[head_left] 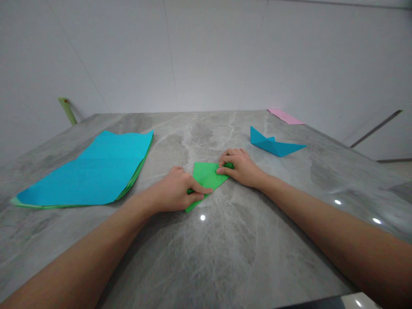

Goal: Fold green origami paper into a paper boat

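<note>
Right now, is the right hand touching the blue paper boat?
Apart. The head view shows grey tabletop between the right hand and the blue paper boat; its fingers are on the green paper.

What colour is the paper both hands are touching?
The paper is green, clearest in the head view.

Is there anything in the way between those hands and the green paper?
No, nothing visible is in the way. The left hand and the right hand both already touch the green paper. The blue paper boat sits off beyond the right hand, and the blue sheet lies apart on the left.
</note>
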Demonstrator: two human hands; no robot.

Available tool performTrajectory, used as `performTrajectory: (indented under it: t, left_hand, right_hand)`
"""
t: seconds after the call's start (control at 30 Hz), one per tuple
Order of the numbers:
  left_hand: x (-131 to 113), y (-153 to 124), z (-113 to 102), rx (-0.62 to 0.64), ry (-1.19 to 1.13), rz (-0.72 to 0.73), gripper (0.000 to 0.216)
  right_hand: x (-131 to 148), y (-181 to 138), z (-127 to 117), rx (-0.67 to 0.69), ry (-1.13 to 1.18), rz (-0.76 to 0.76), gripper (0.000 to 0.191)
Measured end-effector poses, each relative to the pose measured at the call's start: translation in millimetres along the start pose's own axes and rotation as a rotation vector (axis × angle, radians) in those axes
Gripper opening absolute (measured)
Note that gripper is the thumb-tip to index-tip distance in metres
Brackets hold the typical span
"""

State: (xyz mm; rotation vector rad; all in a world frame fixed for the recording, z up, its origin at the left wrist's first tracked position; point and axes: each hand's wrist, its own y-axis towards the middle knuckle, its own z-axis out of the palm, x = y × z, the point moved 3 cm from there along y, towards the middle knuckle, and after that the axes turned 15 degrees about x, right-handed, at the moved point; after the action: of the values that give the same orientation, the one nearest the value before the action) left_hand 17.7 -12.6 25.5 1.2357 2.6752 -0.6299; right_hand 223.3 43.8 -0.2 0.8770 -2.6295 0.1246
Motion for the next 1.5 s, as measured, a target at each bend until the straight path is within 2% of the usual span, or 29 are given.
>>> performTrajectory:
  t: [0.27, 0.47, 0.53, 0.63, 0.7, 0.77, 0.9, 1.1, 1.23, 1.5]
  left_hand:
    - [1.9, -0.5, 1.0, 0.021, 0.014, -0.016, 0.031]
    - [6.6, -0.8, -1.2, -0.128, 0.009, -0.031, 0.033]
    - [6.3, 0.6, 0.5, -0.064, -0.021, -0.022, 0.034]
    - [3.3, 2.8, 4.7, 0.066, -0.060, -0.017, 0.039]
    - [0.4, 4.0, 6.6, 0.075, -0.064, -0.013, 0.041]
    - [-1.8, 4.9, 7.3, 0.016, -0.053, -0.022, 0.040]
    - [-4.2, 6.5, 8.7, -0.108, 0.000, -0.040, 0.037]
    - [-7.0, 7.8, 7.5, -0.178, 0.026, 0.005, 0.029]
    - [-7.8, 9.1, 7.2, -0.121, -0.004, 0.028, 0.025]
    - [-2.5, 11.2, 12.1, -0.073, 0.004, -0.014, 0.042]
  right_hand:
    - [-4.0, 0.4, 0.3, -0.030, -0.027, 0.050, 0.011]
    - [-6.1, -0.4, 0.6, -0.111, -0.114, 0.094, 0.014]
    - [-7.4, -0.7, 0.5, -0.153, -0.142, 0.127, 0.018]
    - [-9.3, -1.9, -0.6, -0.221, -0.165, 0.181, 0.034]
    - [-8.4, -3.7, -2.5, -0.264, -0.174, 0.210, 0.040]
    - [-4.9, -5.7, -4.5, -0.290, -0.173, 0.225, 0.040]
    - [4.5, -7.1, -3.5, -0.224, -0.116, 0.192, 0.035]
    - [5.8, -3.4, 2.6, -0.069, -0.010, 0.147, 0.031]
    - [6.4, -1.9, 2.4, -0.059, 0.003, 0.099, 0.034]
    - [8.3, -6.5, 2.0, -0.100, -0.008, 0.098, 0.038]
